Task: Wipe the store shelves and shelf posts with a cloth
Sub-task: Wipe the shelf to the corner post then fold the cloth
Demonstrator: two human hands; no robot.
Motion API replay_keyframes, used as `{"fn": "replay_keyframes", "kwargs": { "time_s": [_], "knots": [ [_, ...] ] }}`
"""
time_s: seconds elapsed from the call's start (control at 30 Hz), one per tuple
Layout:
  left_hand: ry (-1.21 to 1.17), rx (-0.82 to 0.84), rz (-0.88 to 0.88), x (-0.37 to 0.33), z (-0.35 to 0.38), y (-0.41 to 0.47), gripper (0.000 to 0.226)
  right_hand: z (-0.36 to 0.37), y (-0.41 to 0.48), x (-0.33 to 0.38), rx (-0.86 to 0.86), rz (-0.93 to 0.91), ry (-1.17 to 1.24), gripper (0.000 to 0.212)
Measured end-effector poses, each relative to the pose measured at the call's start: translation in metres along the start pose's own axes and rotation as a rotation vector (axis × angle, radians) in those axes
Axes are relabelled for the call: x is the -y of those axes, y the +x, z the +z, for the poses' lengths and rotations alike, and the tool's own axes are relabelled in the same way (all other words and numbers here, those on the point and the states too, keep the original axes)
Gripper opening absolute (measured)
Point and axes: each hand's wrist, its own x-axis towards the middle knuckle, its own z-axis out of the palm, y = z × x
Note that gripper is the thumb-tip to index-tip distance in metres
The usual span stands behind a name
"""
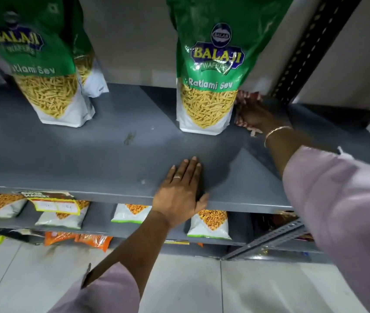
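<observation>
Floor: pale glossy square floor tiles (202, 288) with thin dark grout lines, below the rack.
Shelf: flat grey painted metal shelf (111, 159), smooth and matte, with a folded front lip; a small dark smudge (130, 138) marks its middle.
Post: dark perforated angle-iron shelf post (310, 50), rows of punched holes, rising at the shelf's back right corner.
Lower shelves: grey metal lower shelves (102, 219) holding flat white snack pouches (210, 224) and orange packets (93, 240).
Packets: tall glossy green-and-white Ratlami Sev bag (211, 71) standing upright right of centre, a clear window showing thin yellow strands; a second such bag (44, 64) stands at the left.
Cloth: crumpled red-and-white checked cloth (246, 109), on the shelf at the back right, between the right bag and the post.
Right hand (255, 115): arm stretched forward in a pale lilac sleeve, thin bangle on the wrist; the hand is pressed down on the cloth, fingers curled over it.
Left hand (183, 193): palm flat on the shelf's front edge, fingers spread slightly, ring on one finger, holding nothing.
</observation>
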Motion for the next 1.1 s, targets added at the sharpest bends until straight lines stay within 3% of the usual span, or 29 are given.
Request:
{"fn": "replay_keyframes", "kwargs": {
  "time_s": [0.13,0.23,0.4,0.53,0.6,0.7,0.77,0.83,0.93,1.03,1.1],
  "knots": [
    [-0.006,0.051,-0.008,-0.001,-0.005,0.001,0.066,0.026,0.005,-0.045,0.036,0.021,0.019,0.083],
    [-0.005,0.102,-0.005,-0.003,-0.012,0.000,0.066,0.019,-0.066,-0.033,0.051,0.081,0.168,0.061],
    [-0.032,0.164,0.003,-0.005,-0.014,-0.002,0.064,0.004,-0.174,-0.001,0.165,0.084,0.280,0.048],
    [-0.059,0.217,-0.025,-0.006,-0.016,-0.005,0.068,-0.022,-0.214,-0.004,0.475,0.162,0.250,0.050],
    [-0.064,0.241,-0.025,-0.005,-0.016,-0.007,0.081,-0.037,-0.236,-0.010,0.643,0.148,0.166,0.038],
    [-0.056,0.233,-0.025,-0.005,-0.017,-0.009,0.088,-0.050,-0.246,-0.026,0.846,0.141,0.234,0.023],
    [-0.059,0.218,-0.052,-0.006,-0.020,-0.007,0.089,-0.061,-0.244,-0.022,0.680,0.146,0.339,0.021],
    [-0.091,0.169,-0.092,-0.011,-0.030,-0.004,0.088,-0.061,-0.236,-0.011,0.337,0.144,0.443,0.022],
    [-0.306,0.078,-0.230,-0.021,-0.045,0.005,0.063,-0.032,-0.219,0.020,0.016,0.126,0.356,0.031],
    [-0.498,0.027,-0.415,-0.031,-0.056,0.016,0.041,0.017,-0.204,0.040,0.119,0.035,0.193,0.038],
    [-0.576,0.071,-0.533,-0.035,-0.061,0.025,0.038,0.021,-0.207,0.053,0.052,0.094,0.267,0.038]
  ]
}}
